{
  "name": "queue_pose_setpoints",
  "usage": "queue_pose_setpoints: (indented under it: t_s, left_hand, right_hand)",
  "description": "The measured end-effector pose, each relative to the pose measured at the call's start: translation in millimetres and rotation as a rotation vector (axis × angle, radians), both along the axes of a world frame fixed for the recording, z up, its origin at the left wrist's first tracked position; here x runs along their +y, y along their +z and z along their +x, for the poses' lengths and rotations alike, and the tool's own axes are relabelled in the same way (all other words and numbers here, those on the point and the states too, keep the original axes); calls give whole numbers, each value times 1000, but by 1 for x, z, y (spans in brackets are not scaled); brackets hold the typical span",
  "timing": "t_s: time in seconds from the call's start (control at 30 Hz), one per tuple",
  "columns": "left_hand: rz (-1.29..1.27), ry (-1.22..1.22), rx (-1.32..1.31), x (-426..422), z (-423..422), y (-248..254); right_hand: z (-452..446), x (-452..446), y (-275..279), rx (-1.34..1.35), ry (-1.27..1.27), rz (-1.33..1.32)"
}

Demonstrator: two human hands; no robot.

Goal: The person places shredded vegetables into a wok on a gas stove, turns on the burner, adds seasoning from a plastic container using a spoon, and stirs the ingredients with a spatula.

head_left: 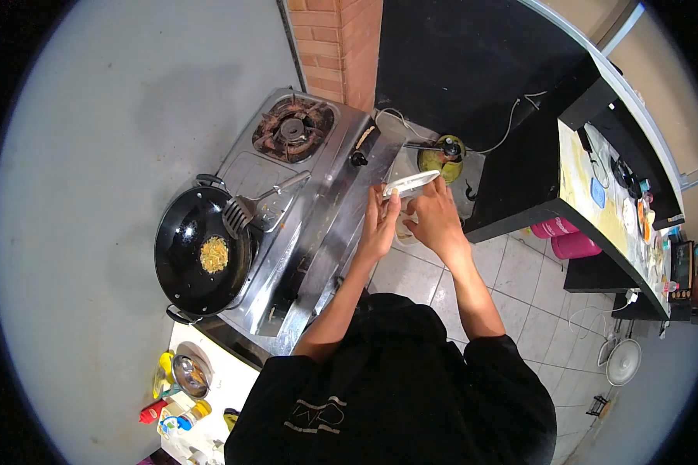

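Note:
My left hand (378, 232) grips a thin white lid-like piece (411, 184), tilted on edge, between thumb and fingers. Close beside it is my right hand (436, 221), its fingers curled just under the lid; what they hold, if anything, is hidden. A pale tub (405, 232) shows partly below and between my hands. To the left, a black wok (186, 283) sits on the stove with a small heap of yellowish shredded food (214, 254) in it. A slotted metal spatula (239, 215) rests over the wok's rim, its handle lying across the stovetop.
The steel stove (267, 182) has a bare rear burner (292, 129). Beyond my hands stands a green gas cylinder (442, 164) with a regulator. A side table (233, 372) carries a metal bowl (191, 375) and bottles. At right is a black-sided counter (520, 194) holding several items.

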State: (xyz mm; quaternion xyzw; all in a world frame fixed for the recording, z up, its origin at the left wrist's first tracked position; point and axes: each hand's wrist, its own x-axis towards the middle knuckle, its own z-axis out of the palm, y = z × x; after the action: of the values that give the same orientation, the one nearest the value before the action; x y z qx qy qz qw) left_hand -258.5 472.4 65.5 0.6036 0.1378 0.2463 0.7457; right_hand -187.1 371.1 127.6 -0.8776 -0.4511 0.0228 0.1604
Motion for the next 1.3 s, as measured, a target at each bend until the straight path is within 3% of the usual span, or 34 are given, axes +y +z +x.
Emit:
queue_pose_setpoints:
  t_s: [0.1, 0.33, 0.5, 1.07, 1.3]
  left_hand:
    - [-7, -4, 21, 2, -1, -3]
    - [6, 22, -30, 4, 0, -8]
    - [-58, 63, -51, 5, -1, -9]
    - [117, 2, -260, 17, 1, -23]
    - [188, 27, -220, 24, -5, -16]
  right_hand:
    - [2, 4, -14, -115, -37, -25]
    - [5, 2, -17, 9, -18, 40]
    - [6, -9, -12, 124, 51, 310]
    - [1, -13, -8, 220, 47, 445]
    - [-4, -13, -5, 242, -19, 433]
